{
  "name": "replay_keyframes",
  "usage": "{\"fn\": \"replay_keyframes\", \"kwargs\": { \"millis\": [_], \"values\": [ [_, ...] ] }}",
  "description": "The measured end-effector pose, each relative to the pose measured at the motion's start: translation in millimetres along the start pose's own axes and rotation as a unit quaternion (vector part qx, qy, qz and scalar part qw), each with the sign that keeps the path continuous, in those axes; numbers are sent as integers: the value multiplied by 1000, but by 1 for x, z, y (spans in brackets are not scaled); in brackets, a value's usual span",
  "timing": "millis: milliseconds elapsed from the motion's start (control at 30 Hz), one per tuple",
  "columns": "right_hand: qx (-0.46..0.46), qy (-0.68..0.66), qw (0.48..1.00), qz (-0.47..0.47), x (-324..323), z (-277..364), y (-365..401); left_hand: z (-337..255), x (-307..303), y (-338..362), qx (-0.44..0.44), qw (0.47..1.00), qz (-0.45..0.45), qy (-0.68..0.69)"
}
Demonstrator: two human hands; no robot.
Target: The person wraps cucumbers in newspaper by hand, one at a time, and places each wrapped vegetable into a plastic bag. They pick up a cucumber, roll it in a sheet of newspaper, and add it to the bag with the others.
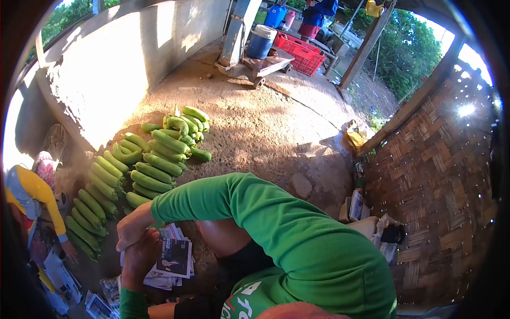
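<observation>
My right hand (133,227) reaches across from the green-sleeved right arm, its fingers curled over my left hand (144,259). The two hands are pressed together, fingers closed, beside a stack of newspaper sheets (182,268) on the ground. What they hold, if anything, is hidden between them. Just beyond the hands lie rows of long green gourds (154,173); the nearest gourd (136,199) is close to my right wrist.
At the left, a co-worker in a yellow sleeve (51,204) reaches down near more newspapers (62,276). Farther off stand a wheeled platform scale (249,66) with a blue water jug (261,42) and a red crate (301,53). A woven wall (430,196) rises at the right.
</observation>
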State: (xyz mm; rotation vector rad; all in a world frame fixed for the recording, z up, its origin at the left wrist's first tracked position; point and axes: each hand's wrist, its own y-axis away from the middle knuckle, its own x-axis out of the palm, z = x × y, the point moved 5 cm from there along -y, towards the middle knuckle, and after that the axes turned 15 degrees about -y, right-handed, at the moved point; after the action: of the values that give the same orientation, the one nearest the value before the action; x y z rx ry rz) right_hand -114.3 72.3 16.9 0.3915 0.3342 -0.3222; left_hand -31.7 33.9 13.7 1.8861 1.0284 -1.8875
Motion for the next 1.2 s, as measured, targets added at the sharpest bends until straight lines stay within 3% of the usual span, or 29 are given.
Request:
{"fn": "replay_keyframes", "kwargs": {
  "millis": [1200],
  "values": [
    [18, -1, 1000, -1, -2, 2, 8, -2, -1, -2, -35, 999, 21, 25]
  ]
}}
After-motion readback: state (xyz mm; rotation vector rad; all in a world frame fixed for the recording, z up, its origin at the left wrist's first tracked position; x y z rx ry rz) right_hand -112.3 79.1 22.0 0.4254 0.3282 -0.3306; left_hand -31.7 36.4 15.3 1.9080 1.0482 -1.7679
